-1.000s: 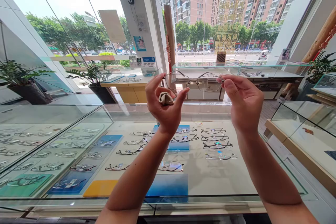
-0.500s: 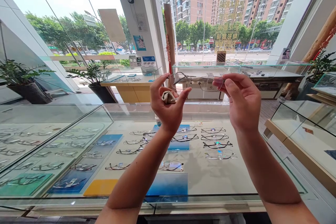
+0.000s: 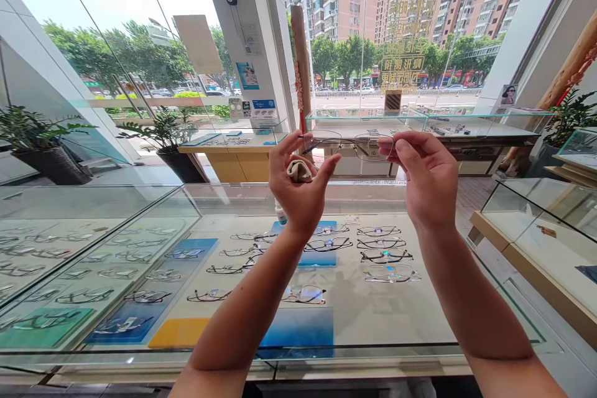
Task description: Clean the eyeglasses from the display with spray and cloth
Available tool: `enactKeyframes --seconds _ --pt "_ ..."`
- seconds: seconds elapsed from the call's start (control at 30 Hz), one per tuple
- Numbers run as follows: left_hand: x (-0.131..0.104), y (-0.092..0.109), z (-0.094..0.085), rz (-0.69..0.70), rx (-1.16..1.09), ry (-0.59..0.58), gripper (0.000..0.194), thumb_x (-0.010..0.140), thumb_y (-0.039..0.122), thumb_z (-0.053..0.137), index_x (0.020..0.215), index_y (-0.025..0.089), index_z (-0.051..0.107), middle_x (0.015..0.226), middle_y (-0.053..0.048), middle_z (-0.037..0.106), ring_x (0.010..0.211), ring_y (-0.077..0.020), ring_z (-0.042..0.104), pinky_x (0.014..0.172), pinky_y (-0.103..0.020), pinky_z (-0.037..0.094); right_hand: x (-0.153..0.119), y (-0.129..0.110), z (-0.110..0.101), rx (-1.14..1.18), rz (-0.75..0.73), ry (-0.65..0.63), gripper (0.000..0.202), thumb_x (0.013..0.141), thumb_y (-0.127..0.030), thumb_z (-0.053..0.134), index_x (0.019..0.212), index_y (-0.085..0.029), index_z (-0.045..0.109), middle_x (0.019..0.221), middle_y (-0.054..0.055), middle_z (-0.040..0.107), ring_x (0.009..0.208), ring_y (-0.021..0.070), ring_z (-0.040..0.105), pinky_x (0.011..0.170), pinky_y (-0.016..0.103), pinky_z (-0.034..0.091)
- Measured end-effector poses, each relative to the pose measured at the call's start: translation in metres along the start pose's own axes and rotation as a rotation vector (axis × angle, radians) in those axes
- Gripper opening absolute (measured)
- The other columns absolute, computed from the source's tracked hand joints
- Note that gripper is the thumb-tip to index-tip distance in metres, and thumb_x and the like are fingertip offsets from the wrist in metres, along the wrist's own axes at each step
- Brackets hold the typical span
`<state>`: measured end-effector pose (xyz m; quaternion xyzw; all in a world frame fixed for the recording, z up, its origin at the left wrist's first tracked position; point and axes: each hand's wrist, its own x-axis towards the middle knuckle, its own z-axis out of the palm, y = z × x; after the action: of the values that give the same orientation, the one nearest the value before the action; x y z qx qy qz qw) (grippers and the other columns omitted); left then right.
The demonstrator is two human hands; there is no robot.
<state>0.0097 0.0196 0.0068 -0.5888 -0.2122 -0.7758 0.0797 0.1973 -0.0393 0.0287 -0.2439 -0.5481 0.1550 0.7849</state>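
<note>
Both hands hold a pair of thin-rimmed eyeglasses up in front of me, its lenses clear against the window light. My left hand pinches the frame's left end between its fingers, while a crumpled beige cloth is tucked in the same palm. At the frame's right end, my right hand has its thumb and fingers closed on the rim. The temples appear folded behind the lenses. Below my forearms lies a glass display case with rows of eyeglasses inside.
Behind the hands stand more display cases along the window. Another glass case is at the right, with one more at the left. A small white bottle stands beyond my left wrist. Potted plants stand at the left.
The eyeglasses have turned slightly, so the lenses and folded temples sit at a different angle. My right hand has shifted a little to the left.
</note>
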Motion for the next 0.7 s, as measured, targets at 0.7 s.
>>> enactKeyframes --seconds 0.7 --pt "-0.003 0.031 0.005 -0.213 -0.159 0.053 0.066 0.078 0.051 0.102 0.126 0.025 0.065 0.113 -0.006 0.081 0.095 -0.0204 0.080 0.069 -0.031 0.061 0.009 0.001 -0.007 -0.004 0.313 0.042 0.013 0.090 -0.039 0.080 0.094 -0.027 0.080 0.097 0.003 0.086 0.078 0.0160 0.072 0.072 0.033 0.057"
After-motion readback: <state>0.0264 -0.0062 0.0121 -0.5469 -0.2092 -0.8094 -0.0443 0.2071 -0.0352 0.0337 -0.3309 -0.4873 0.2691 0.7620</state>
